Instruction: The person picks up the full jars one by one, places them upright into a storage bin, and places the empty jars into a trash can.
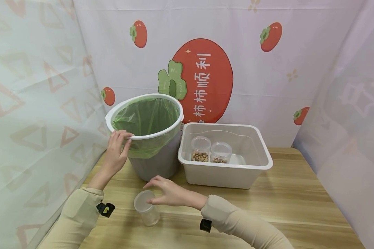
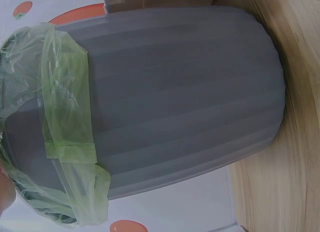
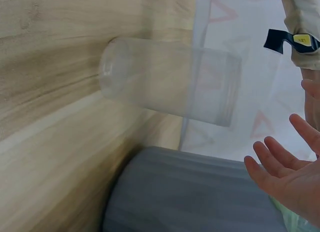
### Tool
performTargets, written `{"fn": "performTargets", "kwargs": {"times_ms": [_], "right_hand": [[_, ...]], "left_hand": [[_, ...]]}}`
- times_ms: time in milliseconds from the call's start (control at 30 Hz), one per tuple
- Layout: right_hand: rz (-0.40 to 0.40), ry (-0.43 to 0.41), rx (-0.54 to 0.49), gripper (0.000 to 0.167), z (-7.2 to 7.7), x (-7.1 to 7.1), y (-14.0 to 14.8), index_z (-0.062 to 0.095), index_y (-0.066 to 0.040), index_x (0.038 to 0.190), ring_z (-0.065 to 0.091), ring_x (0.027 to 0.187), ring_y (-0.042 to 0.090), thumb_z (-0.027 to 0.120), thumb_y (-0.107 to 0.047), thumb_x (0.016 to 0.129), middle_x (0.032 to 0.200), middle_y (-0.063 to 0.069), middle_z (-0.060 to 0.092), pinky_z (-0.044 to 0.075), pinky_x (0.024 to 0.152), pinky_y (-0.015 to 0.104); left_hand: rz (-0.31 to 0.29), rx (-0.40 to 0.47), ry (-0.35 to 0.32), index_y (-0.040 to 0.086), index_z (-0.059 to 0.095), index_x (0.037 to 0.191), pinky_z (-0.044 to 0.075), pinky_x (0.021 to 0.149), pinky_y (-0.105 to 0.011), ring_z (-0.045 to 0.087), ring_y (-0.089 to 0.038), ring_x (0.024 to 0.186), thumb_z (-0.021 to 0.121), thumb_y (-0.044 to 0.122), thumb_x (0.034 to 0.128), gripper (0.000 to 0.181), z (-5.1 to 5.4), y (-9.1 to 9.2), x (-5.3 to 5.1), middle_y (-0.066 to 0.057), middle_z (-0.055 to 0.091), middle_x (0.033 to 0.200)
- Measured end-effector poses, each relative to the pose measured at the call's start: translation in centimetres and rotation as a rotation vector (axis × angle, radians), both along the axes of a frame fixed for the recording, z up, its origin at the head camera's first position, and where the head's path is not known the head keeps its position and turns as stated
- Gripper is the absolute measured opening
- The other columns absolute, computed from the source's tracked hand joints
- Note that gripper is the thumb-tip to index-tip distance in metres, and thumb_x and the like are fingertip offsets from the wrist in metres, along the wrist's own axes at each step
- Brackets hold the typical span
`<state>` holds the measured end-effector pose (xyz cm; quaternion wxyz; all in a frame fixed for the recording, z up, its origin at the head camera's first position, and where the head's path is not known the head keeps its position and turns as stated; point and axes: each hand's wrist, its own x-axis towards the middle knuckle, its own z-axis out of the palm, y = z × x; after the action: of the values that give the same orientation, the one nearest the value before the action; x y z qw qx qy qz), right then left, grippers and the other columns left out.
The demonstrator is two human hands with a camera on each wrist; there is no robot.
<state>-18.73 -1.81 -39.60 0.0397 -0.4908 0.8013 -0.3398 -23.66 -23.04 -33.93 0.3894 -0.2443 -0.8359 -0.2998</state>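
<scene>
At the left stands a grey trash can (image 1: 157,162) with a white rim (image 1: 174,128) and a green plastic liner (image 1: 146,114) folded over it. My left hand (image 1: 116,150) holds the near-left rim, its fingers on top and the thumb lower on the outer side. A clear, empty-looking jar (image 1: 150,216) stands upright on the table in front of the can. Near the jar's top, my right hand (image 1: 174,193) has its thumb and fingers spread apart. In the right wrist view, a gap shows between that hand and the jar (image 3: 165,82).
Right of the trash can sits a white plastic bin (image 1: 218,174). Inside are two lidded clear jars, the left jar (image 1: 201,148) and the right jar (image 1: 221,152), both with brown nuts or similar pieces. Printed curtains (image 1: 246,86) enclose the wooden table (image 1: 286,193).
</scene>
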Motion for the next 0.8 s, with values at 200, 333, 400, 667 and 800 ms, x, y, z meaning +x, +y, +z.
{"fn": "performTargets", "kwargs": {"times_ms": [200,333,400,667,800], "right_hand": [[-0.008,-0.025,0.055,0.041,-0.8,0.2,-0.4,0.054,-0.012,0.116,0.046,0.109,0.009,0.063,-0.029,0.081,0.116,0.003,0.048,0.038,0.091,0.02],[-0.005,-0.048,0.088,0.044,-1.5,0.3,-0.6,0.052,-0.014,0.12,0.042,0.114,0.012,0.063,-0.032,0.081,0.123,0.005,0.044,0.037,0.093,0.023],[-0.005,-0.069,0.104,0.047,-1.7,0.3,-0.7,0.05,-0.016,0.121,0.04,0.116,0.014,0.063,-0.034,0.08,0.127,0.006,0.042,0.038,0.093,0.025],[-0.027,-0.08,0.104,0.054,-3.0,0.3,-1.2,0.049,-0.019,0.123,0.038,0.119,0.016,0.068,-0.035,0.075,0.131,0.006,0.038,0.039,0.092,0.027],[-0.037,-0.072,0.085,0.057,-3.9,0.3,-1.5,0.048,-0.02,0.123,0.038,0.119,0.018,0.071,-0.035,0.073,0.132,0.008,0.037,0.039,0.09,0.027]], "left_hand": [[-0.005,0.0,0.011,-0.005,0.054,0.097,0.015,0.103,-0.051,0.04,-0.038,0.104,0.05,-0.007,0.0819,0.015,0.0,0.1,0.0,-0.022,0.05,0.099],[-0.001,0.001,0.013,-0.005,0.053,0.097,0.016,0.103,-0.051,0.04,-0.038,0.104,0.051,-0.007,0.0819,0.015,0.0,0.1,0.0,-0.023,0.05,0.099],[-0.003,0.002,0.014,-0.005,0.054,0.097,0.016,0.103,-0.051,0.04,-0.038,0.104,0.05,-0.007,0.0818,0.016,0.0,0.1,0.0,-0.022,0.05,0.099],[-0.008,0.006,0.024,-0.004,0.054,0.097,0.015,0.103,-0.051,0.041,-0.038,0.103,0.05,-0.009,0.0812,0.017,-0.1,0.0,0.0,-0.022,0.05,0.099],[-0.006,0.01,0.028,-0.005,0.054,0.097,0.015,0.103,-0.051,0.041,-0.038,0.103,0.05,-0.008,0.0812,0.016,-0.1,0.0,-0.1,-0.022,0.05,0.098]]}}
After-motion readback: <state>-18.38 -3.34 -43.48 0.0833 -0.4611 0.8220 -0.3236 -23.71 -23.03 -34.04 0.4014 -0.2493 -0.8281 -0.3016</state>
